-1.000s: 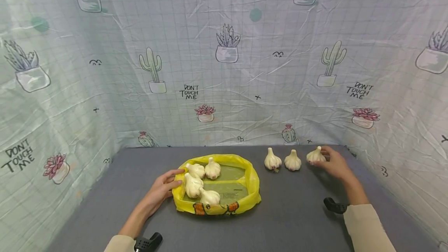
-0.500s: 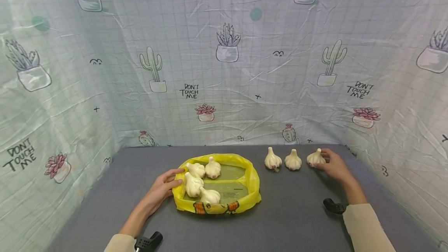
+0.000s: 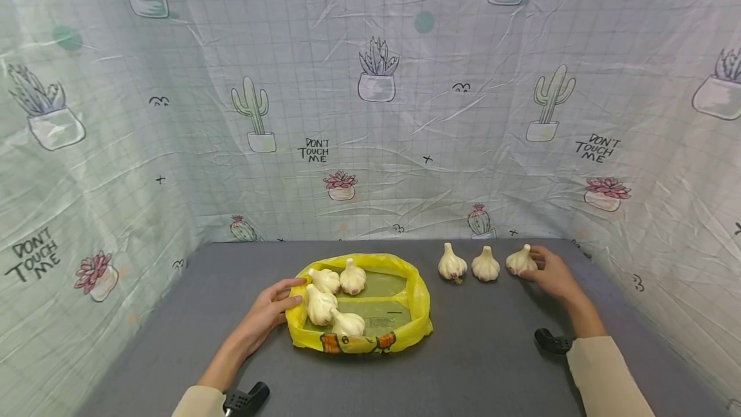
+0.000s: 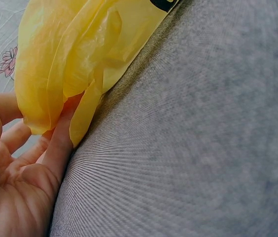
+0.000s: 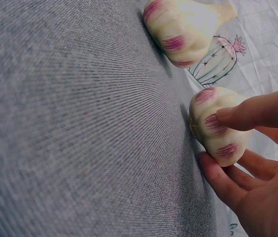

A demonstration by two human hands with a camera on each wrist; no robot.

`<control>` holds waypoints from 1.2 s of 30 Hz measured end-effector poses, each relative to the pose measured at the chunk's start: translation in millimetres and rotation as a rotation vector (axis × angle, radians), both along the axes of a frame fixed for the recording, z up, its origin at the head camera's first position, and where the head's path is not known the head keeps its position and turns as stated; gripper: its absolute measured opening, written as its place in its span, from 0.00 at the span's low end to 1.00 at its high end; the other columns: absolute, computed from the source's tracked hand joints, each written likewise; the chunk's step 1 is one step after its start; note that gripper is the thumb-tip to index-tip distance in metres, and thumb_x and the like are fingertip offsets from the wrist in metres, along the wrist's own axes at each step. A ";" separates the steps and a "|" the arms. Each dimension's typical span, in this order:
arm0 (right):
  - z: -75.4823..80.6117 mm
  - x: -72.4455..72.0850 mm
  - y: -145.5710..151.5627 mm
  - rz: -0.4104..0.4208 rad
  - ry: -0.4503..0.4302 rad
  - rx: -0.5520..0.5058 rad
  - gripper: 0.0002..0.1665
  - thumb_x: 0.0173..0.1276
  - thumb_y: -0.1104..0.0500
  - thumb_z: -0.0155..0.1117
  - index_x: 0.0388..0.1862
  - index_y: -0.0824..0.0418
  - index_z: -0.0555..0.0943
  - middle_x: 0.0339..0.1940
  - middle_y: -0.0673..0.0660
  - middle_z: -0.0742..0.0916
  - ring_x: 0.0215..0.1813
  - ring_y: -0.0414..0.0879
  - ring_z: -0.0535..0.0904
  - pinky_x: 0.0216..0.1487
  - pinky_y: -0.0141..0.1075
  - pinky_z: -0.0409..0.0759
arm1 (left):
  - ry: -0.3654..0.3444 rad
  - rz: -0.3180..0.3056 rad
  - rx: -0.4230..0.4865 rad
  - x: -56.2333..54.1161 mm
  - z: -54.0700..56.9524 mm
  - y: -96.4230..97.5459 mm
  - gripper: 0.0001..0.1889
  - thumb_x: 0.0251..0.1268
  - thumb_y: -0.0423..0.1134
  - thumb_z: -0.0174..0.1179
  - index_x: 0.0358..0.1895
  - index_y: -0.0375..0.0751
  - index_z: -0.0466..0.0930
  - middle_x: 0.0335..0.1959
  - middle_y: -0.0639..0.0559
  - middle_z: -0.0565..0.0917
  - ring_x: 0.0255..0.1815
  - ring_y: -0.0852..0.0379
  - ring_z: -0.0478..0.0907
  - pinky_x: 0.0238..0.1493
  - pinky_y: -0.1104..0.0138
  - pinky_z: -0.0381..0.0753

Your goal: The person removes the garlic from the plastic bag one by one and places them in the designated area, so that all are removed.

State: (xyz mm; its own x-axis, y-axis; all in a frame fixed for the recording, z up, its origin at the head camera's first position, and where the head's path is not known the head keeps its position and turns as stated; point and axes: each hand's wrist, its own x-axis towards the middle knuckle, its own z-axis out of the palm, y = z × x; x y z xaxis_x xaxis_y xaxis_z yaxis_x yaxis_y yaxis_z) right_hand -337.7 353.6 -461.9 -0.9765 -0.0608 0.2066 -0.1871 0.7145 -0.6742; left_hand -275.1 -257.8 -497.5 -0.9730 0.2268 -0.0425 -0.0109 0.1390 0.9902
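Note:
My right hand (image 3: 554, 273) holds a garlic bulb (image 3: 520, 261) at the right end of a row, thumb on one side and fingers on the other. In the right wrist view this garlic bulb (image 5: 213, 136) shows purple streaks and sits low at the grey surface. Two more bulbs, a middle one (image 3: 485, 265) and a left one (image 3: 451, 264), stand beside it with stems up. My left hand (image 3: 265, 313) grips the left end of a yellow plastic bag (image 3: 421, 320), its rim spread wide; in the left wrist view folds of the bag (image 4: 80, 54) partly cover the fingers.
Inside the bag, several garlic bulbs (image 3: 320, 305) lie bunched towards its left side. The grey tabletop (image 3: 451, 372) ends against a hanging curtain (image 3: 376, 147) printed with cacti, which encloses the back and sides.
The right-hand garlic bulb and my right hand have lowered slightly since a second ago, its stem tip sitting a little lower. The left hand and bag stay in place.

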 end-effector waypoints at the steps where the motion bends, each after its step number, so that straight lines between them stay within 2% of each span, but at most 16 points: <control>1: 0.1 -0.2 -0.4 -0.001 -0.001 0.000 0.40 0.68 0.65 0.69 0.72 0.81 0.63 0.66 0.87 0.73 0.65 0.82 0.73 0.60 0.66 0.78 | 0.000 0.002 0.000 -0.1 0.3 -0.1 0.32 0.77 0.47 0.60 0.77 0.39 0.64 0.76 0.33 0.69 0.64 0.49 0.79 0.60 0.56 0.84; 14: 0.5 -2.7 4.2 -0.015 -0.082 -0.007 0.45 0.71 0.55 0.67 0.74 0.80 0.60 0.68 0.85 0.72 0.68 0.79 0.70 0.59 0.64 0.77 | -0.005 0.020 -0.009 -2.4 2.0 0.5 0.32 0.76 0.48 0.61 0.77 0.40 0.66 0.76 0.34 0.70 0.65 0.49 0.79 0.60 0.56 0.84; 24: 0.9 -2.5 5.4 -0.004 -0.127 -0.006 0.46 0.74 0.55 0.64 0.75 0.84 0.57 0.70 0.87 0.69 0.70 0.80 0.67 0.62 0.66 0.75 | -0.001 0.019 -0.017 -1.1 -1.8 0.7 0.32 0.76 0.48 0.61 0.77 0.41 0.66 0.76 0.35 0.70 0.67 0.47 0.78 0.61 0.54 0.83; 32: 5.1 -0.9 5.4 -0.018 -0.151 0.016 0.44 0.73 0.55 0.64 0.73 0.85 0.59 0.66 0.86 0.73 0.66 0.78 0.72 0.57 0.60 0.78 | -0.004 0.019 -0.001 0.0 -2.4 1.0 0.32 0.77 0.47 0.61 0.77 0.40 0.66 0.76 0.34 0.70 0.65 0.48 0.79 0.60 0.55 0.84; 36: 6.6 -2.4 5.8 -0.011 -0.157 0.013 0.44 0.73 0.54 0.64 0.73 0.85 0.59 0.66 0.86 0.73 0.65 0.77 0.73 0.57 0.59 0.78 | -0.001 0.018 0.005 0.0 -1.9 0.6 0.31 0.77 0.47 0.60 0.77 0.39 0.65 0.75 0.34 0.71 0.65 0.49 0.79 0.59 0.55 0.84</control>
State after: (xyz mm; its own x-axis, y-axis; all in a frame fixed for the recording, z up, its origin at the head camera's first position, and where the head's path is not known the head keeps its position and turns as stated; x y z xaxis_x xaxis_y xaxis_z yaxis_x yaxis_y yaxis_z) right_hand -340.1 359.5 -455.3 -0.9974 -0.0511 0.0504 -0.0718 0.7251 -0.6849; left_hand -275.1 -257.2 -499.3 -0.9769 0.2092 -0.0424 -0.0144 0.1337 0.9909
